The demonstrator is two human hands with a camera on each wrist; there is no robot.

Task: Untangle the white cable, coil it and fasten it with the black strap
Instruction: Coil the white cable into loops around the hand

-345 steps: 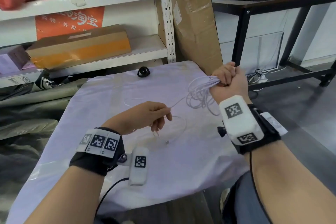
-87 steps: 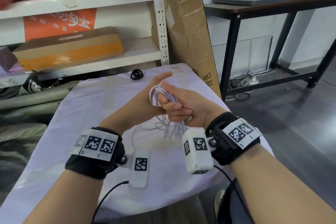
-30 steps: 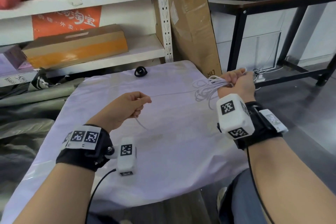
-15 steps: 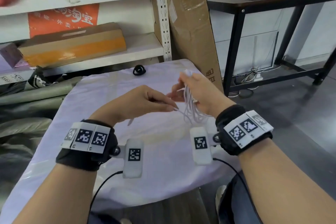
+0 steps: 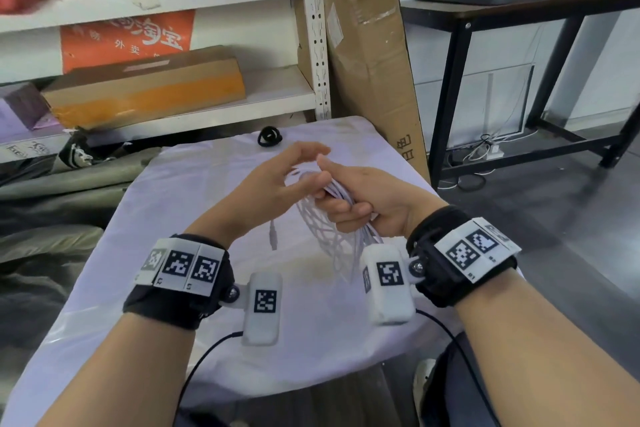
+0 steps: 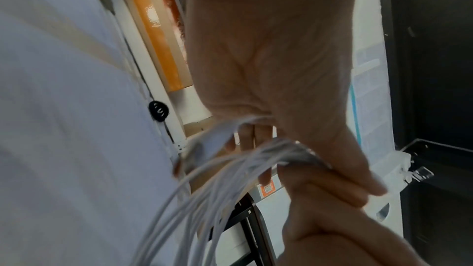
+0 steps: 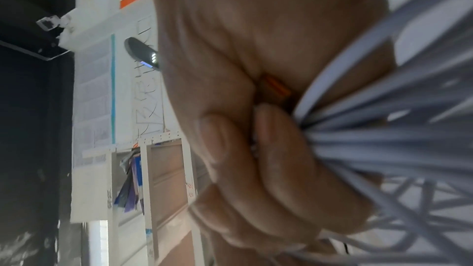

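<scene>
The white cable [image 5: 332, 243] is gathered into several loops that hang above the cloth-covered table [image 5: 166, 218]. My right hand [image 5: 346, 204] grips the top of the bundle in a fist; the right wrist view shows its fingers [image 7: 281, 169] curled round the strands [image 7: 396, 132]. My left hand [image 5: 311, 166] is right beside it, fingers stretched out, its thumb [image 6: 340, 159] lying across the bundle [image 6: 268, 155]. A loose cable end with a plug [image 5: 273, 239] dangles below the left hand. The black strap [image 5: 269, 136] lies curled at the table's far edge, also seen as black strap [image 6: 158, 111].
White shelving [image 5: 311, 45] with a cardboard box [image 5: 145, 87] stands behind the table. A tall wrapped carton [image 5: 367, 55] leans at the back right. A black-framed table [image 5: 519, 10] and floor cables [image 5: 481, 149] are to the right. Grey fabric [image 5: 52, 218] lies left.
A second ago my hands were apart with a strand stretched between them. They have since come together over the table, and my left hand's pinch on the strand has loosened into stretched fingers.
</scene>
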